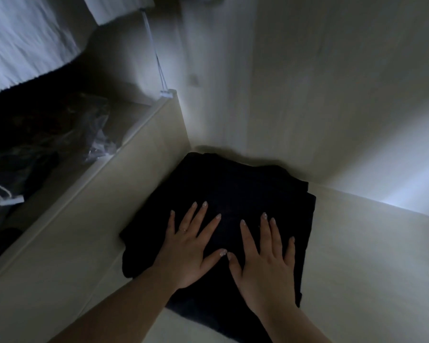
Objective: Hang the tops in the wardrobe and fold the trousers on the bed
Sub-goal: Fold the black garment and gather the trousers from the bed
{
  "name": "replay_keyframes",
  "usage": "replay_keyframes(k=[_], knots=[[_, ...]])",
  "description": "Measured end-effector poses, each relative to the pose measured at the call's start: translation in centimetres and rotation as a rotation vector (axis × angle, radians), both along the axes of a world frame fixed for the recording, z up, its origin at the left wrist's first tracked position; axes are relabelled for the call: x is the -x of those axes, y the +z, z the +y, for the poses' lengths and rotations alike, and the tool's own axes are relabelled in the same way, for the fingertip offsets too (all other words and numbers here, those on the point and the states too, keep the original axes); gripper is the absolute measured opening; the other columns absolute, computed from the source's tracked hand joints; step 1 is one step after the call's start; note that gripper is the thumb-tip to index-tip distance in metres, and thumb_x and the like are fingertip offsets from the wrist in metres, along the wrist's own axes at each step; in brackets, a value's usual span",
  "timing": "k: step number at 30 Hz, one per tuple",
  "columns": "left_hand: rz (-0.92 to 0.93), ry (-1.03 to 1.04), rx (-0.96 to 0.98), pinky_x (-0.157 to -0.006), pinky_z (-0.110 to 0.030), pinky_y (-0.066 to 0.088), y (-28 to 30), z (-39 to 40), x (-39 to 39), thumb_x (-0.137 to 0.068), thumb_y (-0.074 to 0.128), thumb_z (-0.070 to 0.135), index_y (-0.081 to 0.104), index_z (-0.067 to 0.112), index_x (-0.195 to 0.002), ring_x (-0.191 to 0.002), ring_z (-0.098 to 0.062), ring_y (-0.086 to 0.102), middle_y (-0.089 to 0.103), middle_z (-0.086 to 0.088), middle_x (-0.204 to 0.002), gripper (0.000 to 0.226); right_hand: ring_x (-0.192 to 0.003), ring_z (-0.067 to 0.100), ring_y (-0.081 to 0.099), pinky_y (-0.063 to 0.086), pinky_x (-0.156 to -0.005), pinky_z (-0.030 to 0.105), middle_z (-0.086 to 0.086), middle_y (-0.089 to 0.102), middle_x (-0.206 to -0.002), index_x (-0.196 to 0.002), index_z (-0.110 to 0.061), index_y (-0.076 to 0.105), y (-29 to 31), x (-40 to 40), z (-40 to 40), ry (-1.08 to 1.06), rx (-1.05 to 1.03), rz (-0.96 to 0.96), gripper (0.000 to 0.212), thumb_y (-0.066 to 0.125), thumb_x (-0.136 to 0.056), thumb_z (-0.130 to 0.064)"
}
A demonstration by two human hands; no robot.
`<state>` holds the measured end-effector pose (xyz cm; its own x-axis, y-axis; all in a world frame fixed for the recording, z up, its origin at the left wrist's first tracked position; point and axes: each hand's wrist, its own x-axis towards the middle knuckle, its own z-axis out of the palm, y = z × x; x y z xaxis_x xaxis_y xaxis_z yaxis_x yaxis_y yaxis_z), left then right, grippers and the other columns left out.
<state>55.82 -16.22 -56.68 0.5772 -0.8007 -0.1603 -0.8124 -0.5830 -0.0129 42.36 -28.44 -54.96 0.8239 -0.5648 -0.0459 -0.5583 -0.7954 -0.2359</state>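
Observation:
A folded black garment [233, 186] lies on a pale wardrobe shelf [369, 256], pushed into the back left corner. My left hand [191, 246] lies flat on its near left part, fingers straight and spread. My right hand [263, 258] lies flat beside it on the near right part, also spread. The two thumbs almost touch. Neither hand grips the cloth. White garments [22, 38] hang at the upper left.
A pale vertical divider [134, 149] separates this shelf from a left compartment holding dark clothes and a clear plastic bag [94, 134]. A white drawstring [8, 200] lies there. A thin cord [156, 55] runs down to a clip on the divider's top. The wardrobe's back wall [307, 70] stands behind.

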Motion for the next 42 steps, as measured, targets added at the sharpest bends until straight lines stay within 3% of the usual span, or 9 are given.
replay_keyframes(k=[4, 7, 15, 19, 24, 28, 34, 38, 42], knots=[[-0.005, 0.017, -0.013, -0.111, -0.053, -0.02, -0.1, -1.2, -2.3, -0.078, -0.009, 0.077, -0.032, 0.042, -0.135, -0.138, -0.015, -0.037, -0.034, 0.003, -0.153, 0.071, -0.14, 0.019, -0.021, -0.011, -0.113, 0.051, 0.008, -0.009, -0.159, -0.151, -0.034, 0.009, -0.8, -2.3, -1.2, 0.026, -0.016, -0.019, 0.077, 0.0, -0.081, -0.066], [0.009, 0.013, -0.006, -0.111, -0.053, -0.02, -0.1, -2.1, -3.8, -0.077, -0.009, 0.077, -0.03, 0.042, -0.137, -0.138, -0.016, -0.036, -0.033, 0.003, -0.153, 0.073, -0.138, 0.017, -0.026, -0.013, -0.112, 0.05, 0.007, -0.013, -0.159, -0.15, -0.035, 0.002, -1.0, -3.7, -2.1, 0.02, -0.016, -0.013, 0.076, -0.002, -0.081, -0.068], [0.007, 0.006, 0.024, -0.113, -0.055, -0.016, -0.4, -2.6, -4.7, -0.077, -0.008, 0.077, -0.017, 0.039, -0.147, -0.141, -0.016, -0.03, -0.028, 0.002, -0.155, 0.08, -0.147, 0.024, -0.005, -0.007, -0.114, 0.05, 0.009, 0.001, -0.16, -0.15, -0.034, 0.01, -1.4, -4.4, -2.7, 0.021, 0.035, -0.032, 0.073, 0.004, -0.084, -0.066], [0.051, 0.026, 0.046, -0.113, -0.054, -0.016, -0.3, -3.0, -5.0, -0.075, -0.005, 0.079, -0.013, 0.04, -0.148, -0.143, -0.014, -0.027, -0.026, 0.003, -0.156, 0.083, -0.146, 0.02, 0.013, 0.004, -0.116, 0.045, 0.003, 0.024, -0.156, -0.144, -0.032, 0.034, -1.0, -4.3, -3.5, 0.015, -0.014, -0.179, 0.058, 0.034, -0.091, -0.055], [0.232, 0.028, 0.07, -0.119, -0.046, 0.007, 2.2, -2.5, -4.7, -0.091, 0.042, 0.06, 0.015, 0.031, -0.151, -0.147, -0.017, 0.005, 0.007, 0.001, -0.161, 0.073, -0.125, 0.014, 0.048, 0.034, -0.108, 0.033, -0.006, 0.056, -0.131, -0.122, -0.023, 0.061, 0.3, -2.4, -4.1, -0.065, -0.281, -0.458, 0.035, 0.063, -0.088, -0.025], [0.508, 0.179, 0.402, -0.095, -0.026, 0.046, 6.2, -0.8, -1.7, -0.092, 0.061, 0.024, 0.045, 0.021, -0.139, -0.108, -0.013, 0.058, 0.062, 0.004, -0.116, 0.049, -0.095, 0.009, 0.063, 0.048, -0.085, 0.021, -0.008, 0.067, -0.1, -0.1, -0.026, 0.066, 4.3, 0.4, -2.5, -0.261, -0.578, -0.653, 0.019, 0.064, -0.086, -0.015], [0.735, 0.382, 0.618, -0.07, -0.008, 0.045, 12.3, 3.0, 5.8, -0.09, 0.063, 0.022, 0.06, 0.029, -0.112, -0.082, 0.007, 0.06, 0.063, 0.02, -0.088, 0.023, -0.086, -0.003, 0.064, 0.046, -0.072, 0.006, -0.007, 0.07, -0.094, -0.097, -0.023, 0.068, 13.4, 8.2, 2.5, -0.277, -0.82, -0.74, 0.018, 0.061, -0.089, -0.008], [0.823, 0.415, 0.74, -0.081, -0.025, 0.052, 18.2, 5.8, 10.0, -0.088, 0.066, 0.014, 0.058, 0.039, -0.092, -0.084, -0.008, 0.066, 0.067, 0.011, -0.085, 0.026, -0.095, -0.007, 0.061, 0.044, -0.076, 0.003, -0.014, 0.068, -0.101, -0.105, -0.025, 0.067, 19.4, 12.5, 5.0, -0.231, -0.833, -0.702, 0.018, 0.059, -0.092, -0.015], [0.912, 0.506, 0.993, -0.069, -0.016, 0.05, 24.2, 9.0, 14.3, -0.088, 0.062, -0.001, 0.063, 0.013, -0.103, -0.066, -0.004, 0.065, 0.067, 0.003, -0.077, 0.021, -0.095, -0.014, 0.057, 0.04, -0.073, -0.002, -0.018, 0.066, -0.105, -0.107, -0.027, 0.066, 24.3, 16.3, 8.1, -0.152, -0.867, -0.693, 0.019, 0.059, -0.092, -0.018]])
